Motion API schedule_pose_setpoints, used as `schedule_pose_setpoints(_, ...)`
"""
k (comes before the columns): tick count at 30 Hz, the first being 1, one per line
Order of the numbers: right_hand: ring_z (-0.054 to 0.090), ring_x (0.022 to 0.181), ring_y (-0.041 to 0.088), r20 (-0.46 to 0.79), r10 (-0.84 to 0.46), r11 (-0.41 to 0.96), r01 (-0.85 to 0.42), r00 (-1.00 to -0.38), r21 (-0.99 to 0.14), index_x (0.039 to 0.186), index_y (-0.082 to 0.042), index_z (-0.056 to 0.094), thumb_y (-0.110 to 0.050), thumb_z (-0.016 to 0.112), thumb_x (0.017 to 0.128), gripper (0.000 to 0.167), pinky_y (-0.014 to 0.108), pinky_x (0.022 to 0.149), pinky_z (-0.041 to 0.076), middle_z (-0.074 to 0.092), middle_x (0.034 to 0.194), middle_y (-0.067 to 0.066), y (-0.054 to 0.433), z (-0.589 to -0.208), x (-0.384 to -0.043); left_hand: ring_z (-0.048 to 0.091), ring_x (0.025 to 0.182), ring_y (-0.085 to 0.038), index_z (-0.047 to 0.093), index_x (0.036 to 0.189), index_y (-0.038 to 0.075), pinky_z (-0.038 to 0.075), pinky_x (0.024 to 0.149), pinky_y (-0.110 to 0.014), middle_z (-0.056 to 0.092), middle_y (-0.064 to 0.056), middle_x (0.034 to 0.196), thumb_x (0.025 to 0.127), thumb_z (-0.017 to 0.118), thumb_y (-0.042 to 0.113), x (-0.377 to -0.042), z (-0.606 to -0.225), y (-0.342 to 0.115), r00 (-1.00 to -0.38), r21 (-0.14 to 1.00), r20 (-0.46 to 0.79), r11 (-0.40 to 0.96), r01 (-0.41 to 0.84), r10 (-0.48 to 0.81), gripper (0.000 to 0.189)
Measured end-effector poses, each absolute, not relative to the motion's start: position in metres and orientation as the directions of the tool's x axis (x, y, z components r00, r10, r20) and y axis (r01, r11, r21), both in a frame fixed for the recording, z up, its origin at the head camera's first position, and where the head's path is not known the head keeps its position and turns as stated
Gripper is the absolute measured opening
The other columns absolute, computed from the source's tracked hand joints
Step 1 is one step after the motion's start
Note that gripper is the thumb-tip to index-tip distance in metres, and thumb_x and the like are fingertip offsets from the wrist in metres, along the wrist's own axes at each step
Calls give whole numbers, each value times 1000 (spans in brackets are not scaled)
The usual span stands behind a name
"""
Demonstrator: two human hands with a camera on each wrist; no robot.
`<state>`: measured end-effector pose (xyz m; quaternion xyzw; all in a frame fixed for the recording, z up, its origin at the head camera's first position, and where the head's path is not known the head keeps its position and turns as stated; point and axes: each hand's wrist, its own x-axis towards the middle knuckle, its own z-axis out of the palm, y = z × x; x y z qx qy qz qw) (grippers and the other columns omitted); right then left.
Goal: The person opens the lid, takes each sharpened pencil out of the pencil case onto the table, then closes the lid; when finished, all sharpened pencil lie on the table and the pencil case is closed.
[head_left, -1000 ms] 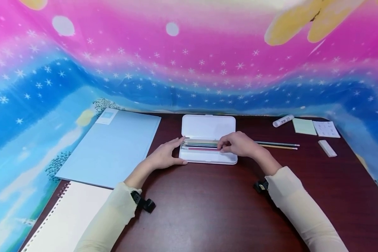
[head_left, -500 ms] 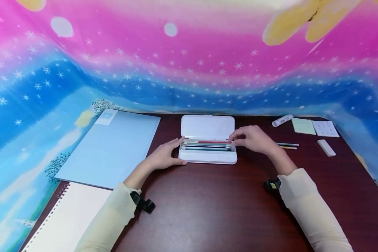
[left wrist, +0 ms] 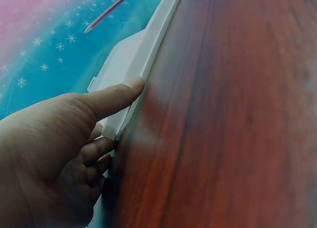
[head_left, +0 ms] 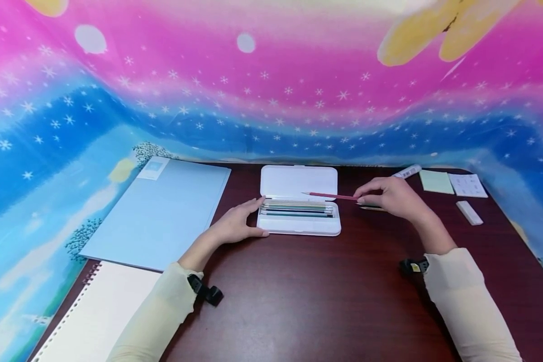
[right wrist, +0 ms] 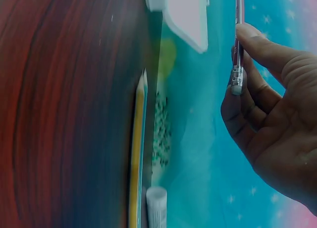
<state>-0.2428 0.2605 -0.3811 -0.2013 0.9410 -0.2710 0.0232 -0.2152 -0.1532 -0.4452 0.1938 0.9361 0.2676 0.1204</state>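
Note:
In the head view my right hand point(head_left: 397, 199) pinches a red pencil point(head_left: 329, 195) near its eraser end. The pencil is raised, its tip pointing left over the hinge side of a white pencil case point(head_left: 298, 230). That case lies with its lid point(head_left: 298, 180) folded back and several pencils point(head_left: 294, 213) side by side inside. My left hand point(head_left: 235, 222) holds the case's left end, thumb at the front edge and fingers around the far side. Seen from the right wrist, the silver ferrule and eraser point(right wrist: 237, 84) stick out below the thumb. Two pencils point(right wrist: 137, 148) lie on the table beneath that hand.
A glue stick point(head_left: 409, 171), sticky notes point(head_left: 436, 181) and a white eraser point(head_left: 469, 212) lie at the right. On the left are a light blue folder point(head_left: 163, 211) and a spiral notebook point(head_left: 95, 311). A patterned cloth point(head_left: 271, 100) hangs behind the table.
My right hand has lifted the red pencil out of the case and carried it to the right, over the two loose pencils. My left hand has stayed on the case.

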Motion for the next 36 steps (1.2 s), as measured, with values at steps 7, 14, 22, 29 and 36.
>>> schedule_pose_setpoints(7, 62, 94, 21, 73, -360, 805, -349, -930, -480, 104, -28, 81, -26, 68, 98, 14, 38, 79, 49, 75, 105, 3, 289, -384, -241, 29, 155, -30, 23, 163, 22, 31, 122, -51, 29, -12, 167, 86, 78, 49, -214, -443, -154, -896, 552, -123, 779, 296, 428, 99)
schedule_pose_setpoints(14, 66, 100, 23, 18, -303, 819, -270, -953, -507, 103, -29, 81, -27, 70, 97, 13, 36, 79, 51, 76, 112, 6, 314, -393, -239, 28, 155, -31, 23, 163, 21, 31, 122, -51, 30, -13, 167, 86, 78, 49, -215, -444, -154, -892, 551, -116, 776, 307, 436, 99)
schedule_pose_setpoints(22, 62, 96, 9, 12, -281, 827, -249, -960, -503, 103, -28, 82, -33, 70, 97, 15, 28, 76, 51, 75, 108, 5, 339, -395, -232, 28, 155, -30, 23, 163, 21, 31, 123, -51, 29, -12, 167, 86, 78, 48, -215, -444, -154, -892, 555, -115, 773, 307, 438, 99)
schedule_pose_setpoints(29, 57, 84, -7, 11, -238, 842, -212, -971, -496, 102, -26, 82, -33, 72, 95, 14, 23, 71, 49, 76, 104, 6, 359, -399, -228, 28, 155, -31, 24, 163, 21, 30, 123, -51, 29, -11, 167, 86, 78, 50, -215, -443, -154, -893, 550, -119, 778, 305, 434, 99)
schedule_pose_setpoints(36, 57, 88, -11, -43, -209, 866, -165, -977, -472, 100, -28, 83, -37, 74, 93, 15, 22, 75, 48, 77, 106, 2, 375, -405, -225, 27, 155, -30, 23, 163, 22, 29, 123, -51, 29, -11, 167, 86, 78, 50, -215, -444, -154, -893, 550, -121, 778, 303, 433, 99)
